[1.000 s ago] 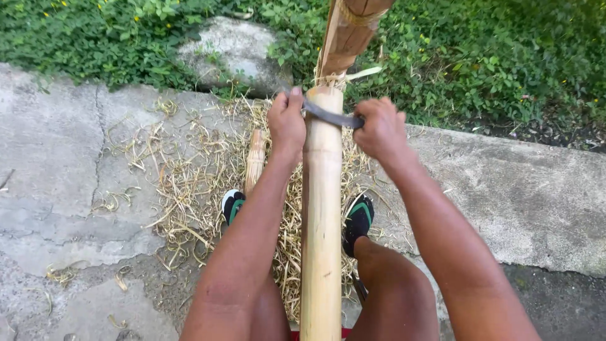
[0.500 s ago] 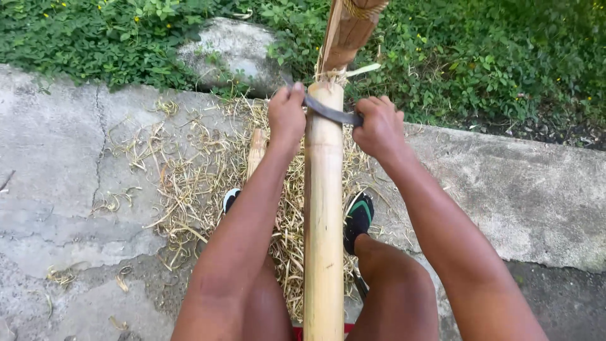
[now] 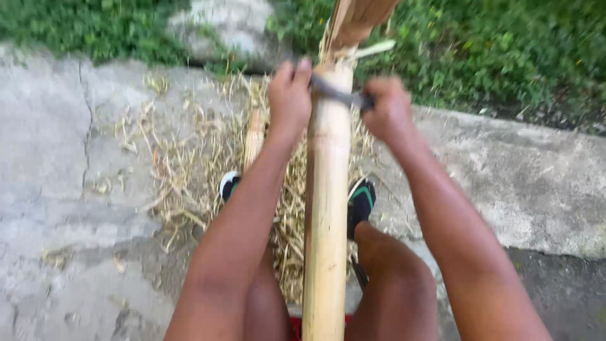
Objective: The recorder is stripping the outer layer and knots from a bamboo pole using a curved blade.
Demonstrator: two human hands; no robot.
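- nearest the camera, two bare knees straddle a long pale bamboo pole (image 3: 326, 208), which runs from the lap straight up between the arms to the fingers.
- just below the fingers, on either side of the pole, sit two dark shoes with green trim, the left shoe (image 3: 228, 185) and the right shoe (image 3: 362, 202), planted on a heap of dry shavings (image 3: 189, 158).
- a short wooden stick (image 3: 254, 136) lies in the shavings just under the left wrist.
- left hand (image 3: 289, 96): fingers curled closed over one end of a dark curved blade (image 3: 338, 93), thumb side pressed against the pole's left flank.
- right hand (image 3: 386, 107): fingers wrapped shut round the blade's other end, just right of the pole; motion blur hides the handle itself.
- the blade lies across the pole between the two fists, touching its top face near a node.
- my read on doing this well: keep both fists level so the edge bites evenly, hold a shallow angle so it peels thin strips rather than digging in, and keep the pole pinned by the legs so it can't roll.
- just beyond the fingers, the pole's unscraped brown upper part (image 3: 360, 19) shows frayed fibres and a pale sliver sticking out to the right.
- farther out, cracked concrete ground (image 3: 63, 139), a grey rock (image 3: 221, 25), then green plants (image 3: 505, 50).
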